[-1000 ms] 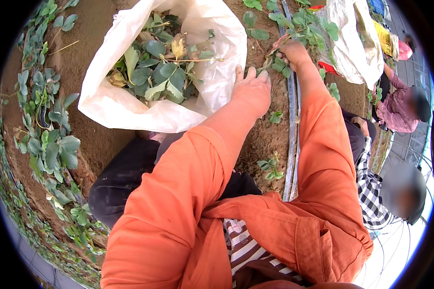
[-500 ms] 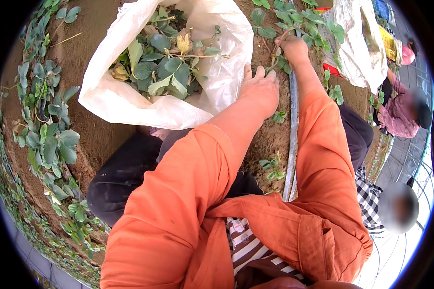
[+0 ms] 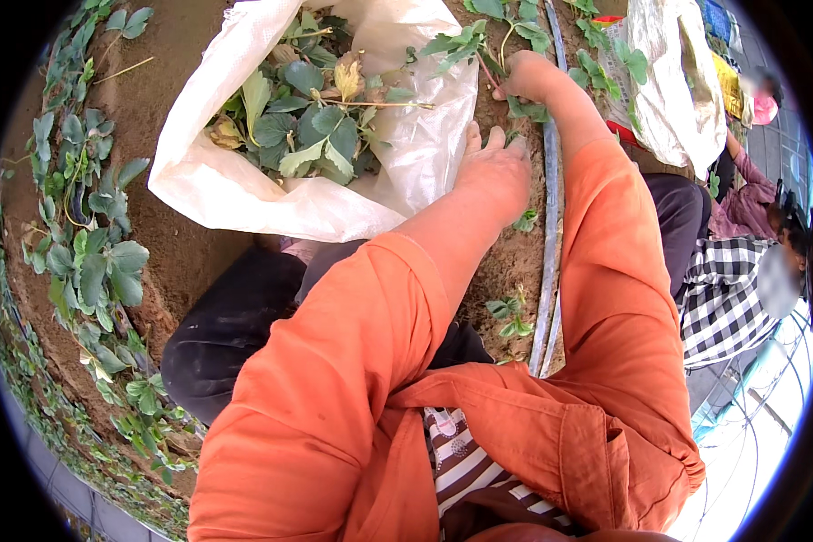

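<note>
My right hand (image 3: 535,78) is closed with its fingertips at the stems of a strawberry plant (image 3: 461,43), just left of a grey drip hose. Green leaves stick out to its left and below its wrist. Lower and to the left, my left hand (image 3: 497,172) has its fingers apart over the soil and holds nothing I can see. Its wrist side lies beside the rim of a white woven sack (image 3: 285,210). The open sack is filled with cut strawberry leaves (image 3: 307,126), mostly green, some yellow and dried.
The drip hose (image 3: 549,226) runs along the bed, with a small plant (image 3: 512,312) beside it. Rows of strawberry plants (image 3: 90,253) grow at the left. Another white sack (image 3: 668,81) lies at the right. Several people are beyond, one in a checked shirt (image 3: 732,289).
My right hand has shifted slightly left, and the strawberry leaves by it now lean toward the sack. My left hand has moved very little. The person in checks has moved farther into view.
</note>
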`<state>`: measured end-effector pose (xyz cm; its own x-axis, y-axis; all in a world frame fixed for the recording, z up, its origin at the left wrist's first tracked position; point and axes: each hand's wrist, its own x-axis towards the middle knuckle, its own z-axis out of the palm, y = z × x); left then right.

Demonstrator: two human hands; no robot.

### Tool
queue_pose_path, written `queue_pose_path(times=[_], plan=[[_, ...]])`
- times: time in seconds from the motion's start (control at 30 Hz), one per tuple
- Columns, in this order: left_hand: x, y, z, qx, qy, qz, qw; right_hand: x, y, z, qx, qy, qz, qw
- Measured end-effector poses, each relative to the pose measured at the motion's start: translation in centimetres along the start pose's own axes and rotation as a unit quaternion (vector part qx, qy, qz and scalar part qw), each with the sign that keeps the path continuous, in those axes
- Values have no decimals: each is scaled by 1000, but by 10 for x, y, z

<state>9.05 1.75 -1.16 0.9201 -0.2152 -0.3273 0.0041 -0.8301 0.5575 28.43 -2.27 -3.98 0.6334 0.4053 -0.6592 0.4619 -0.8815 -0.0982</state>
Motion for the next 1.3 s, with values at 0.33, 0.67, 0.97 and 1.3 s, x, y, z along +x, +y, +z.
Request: queue_pose_path(times=[0.33, 0.67, 0.97, 1.3], plan=[[-1, 1, -2, 5, -23, 3, 1000, -31, 103, 14, 580, 288, 134, 750], [-3, 5, -5, -11, -29, 9, 999, -29, 51, 18, 307, 115, -85, 941], [0, 5, -1, -18, -14, 22, 1000, -16, 119, 0, 516, 352, 77, 777], [-79, 30, -25, -21, -70, 89, 993, -96, -129, 27, 504, 5, -220, 835]])
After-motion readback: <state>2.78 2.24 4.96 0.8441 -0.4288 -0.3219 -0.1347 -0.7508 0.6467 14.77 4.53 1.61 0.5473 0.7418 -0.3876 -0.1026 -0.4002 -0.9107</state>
